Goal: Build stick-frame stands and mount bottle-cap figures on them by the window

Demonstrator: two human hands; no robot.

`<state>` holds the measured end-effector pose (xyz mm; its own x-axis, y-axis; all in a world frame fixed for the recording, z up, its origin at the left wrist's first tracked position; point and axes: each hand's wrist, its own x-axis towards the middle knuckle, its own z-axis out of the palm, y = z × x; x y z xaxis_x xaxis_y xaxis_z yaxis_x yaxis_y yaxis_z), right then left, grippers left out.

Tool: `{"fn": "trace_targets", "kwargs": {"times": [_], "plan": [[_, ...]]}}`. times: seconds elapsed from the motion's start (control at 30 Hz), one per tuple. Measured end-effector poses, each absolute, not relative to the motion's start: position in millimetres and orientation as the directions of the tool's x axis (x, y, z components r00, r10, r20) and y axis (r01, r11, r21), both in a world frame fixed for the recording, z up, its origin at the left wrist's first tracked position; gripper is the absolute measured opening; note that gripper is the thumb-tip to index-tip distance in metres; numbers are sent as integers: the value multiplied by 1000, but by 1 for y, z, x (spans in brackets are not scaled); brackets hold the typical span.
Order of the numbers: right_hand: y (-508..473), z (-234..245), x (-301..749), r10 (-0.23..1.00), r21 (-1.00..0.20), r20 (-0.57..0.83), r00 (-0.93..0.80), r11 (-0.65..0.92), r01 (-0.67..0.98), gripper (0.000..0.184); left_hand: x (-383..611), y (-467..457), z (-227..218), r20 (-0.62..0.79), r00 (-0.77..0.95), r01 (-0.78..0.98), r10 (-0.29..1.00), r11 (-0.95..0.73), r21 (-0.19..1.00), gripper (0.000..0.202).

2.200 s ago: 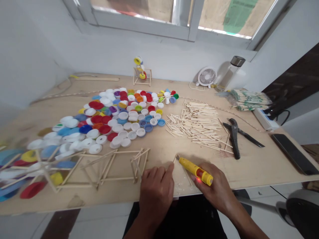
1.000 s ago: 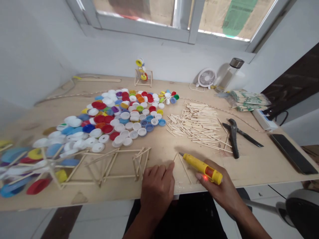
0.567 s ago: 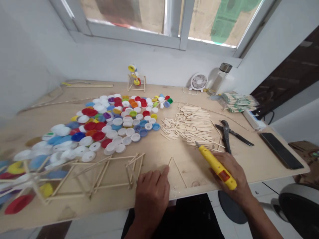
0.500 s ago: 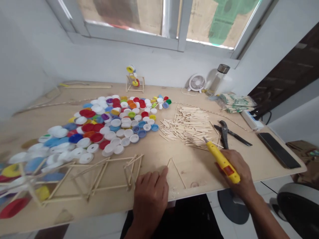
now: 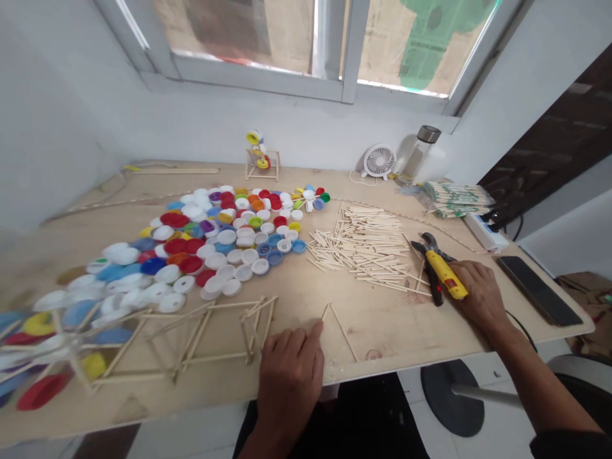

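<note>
My left hand (image 5: pixel 291 363) rests at the table's front edge, fingers curled together. Its index fingertip presses on one of two thin wooden sticks (image 5: pixel 343 331) that meet in a point on the tabletop; most of that stick is hidden. On the right, my right hand (image 5: pixel 478 296) is closed around a yellow glue gun (image 5: pixel 445 274) with a red switch, held over the dark-handled pliers (image 5: pixel 433 287). Left of my left hand lies a frame of glued sticks (image 5: pixel 215 363). Behind the joined sticks is a pile of loose sticks (image 5: pixel 373 245).
Many coloured bottle caps (image 5: pixel 191 264) cover the left side. At the back stand a small stick-and-cap model (image 5: pixel 262 162), a white fan (image 5: pixel 379 160) and a glass bottle (image 5: pixel 417 156). Bagged sticks (image 5: pixel 456 197), a power strip (image 5: pixel 486 231) and a phone (image 5: pixel 539 290) lie on the right.
My right hand has moved right and slightly back with the glue gun, from beside the stick pile to over the pliers. My left hand stays on the stick.
</note>
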<state>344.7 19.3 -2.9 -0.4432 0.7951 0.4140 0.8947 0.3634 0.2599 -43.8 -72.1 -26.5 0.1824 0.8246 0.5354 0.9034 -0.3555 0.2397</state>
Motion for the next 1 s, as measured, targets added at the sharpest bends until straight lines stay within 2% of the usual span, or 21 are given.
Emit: {"fn": "trace_targets", "kwargs": {"times": [0.17, 0.3, 0.37, 0.43, 0.5, 0.57, 0.6, 0.67, 0.73, 0.83, 1.0], "plan": [[18, -1, 349, 818, 265, 314, -481, 411, 872, 30, -43, -72, -26, 533, 175, 903, 828, -350, 247, 27], [10, 3, 355, 834, 243, 280, -476, 418, 875, 44, -43, -72, -25, 524, 163, 901, 836, -343, 267, 27], [0, 9, 356, 839, 226, 296, -456, 403, 887, 47, -43, -72, -25, 519, 161, 900, 839, -341, 272, 27], [-13, 16, 347, 836, 197, 386, -389, 338, 920, 43, -44, -72, -25, 510, 160, 901, 845, -336, 274, 27], [-28, 23, 325, 816, 100, 522, -248, 231, 968, 37, -44, -72, -26, 504, 162, 901, 848, -335, 274, 27], [-43, 25, 290, 830, -97, 552, -84, 164, 982, 24, -44, -72, -26, 508, 164, 902, 845, -338, 270, 27], [-49, 24, 268, 850, -201, 521, -75, 208, 957, 18, -44, -72, -25, 511, 164, 902, 844, -338, 268, 27], [-56, 20, 224, 900, -389, 398, -179, 342, 856, 12, -44, -72, -25, 509, 166, 903, 845, -338, 266, 27], [-58, 14, 183, 921, -478, 246, -301, 386, 789, 11, -43, -72, -24, 502, 170, 904, 848, -337, 264, 27], [-56, 7, 144, 887, -407, 209, -412, 462, 788, 17, -43, -72, -24, 501, 169, 905, 849, -334, 262, 27], [-51, 2, 128, 871, -186, 257, -418, 469, 863, 21, -43, -72, -23, 494, 157, 904, 855, -326, 277, 26]]}}
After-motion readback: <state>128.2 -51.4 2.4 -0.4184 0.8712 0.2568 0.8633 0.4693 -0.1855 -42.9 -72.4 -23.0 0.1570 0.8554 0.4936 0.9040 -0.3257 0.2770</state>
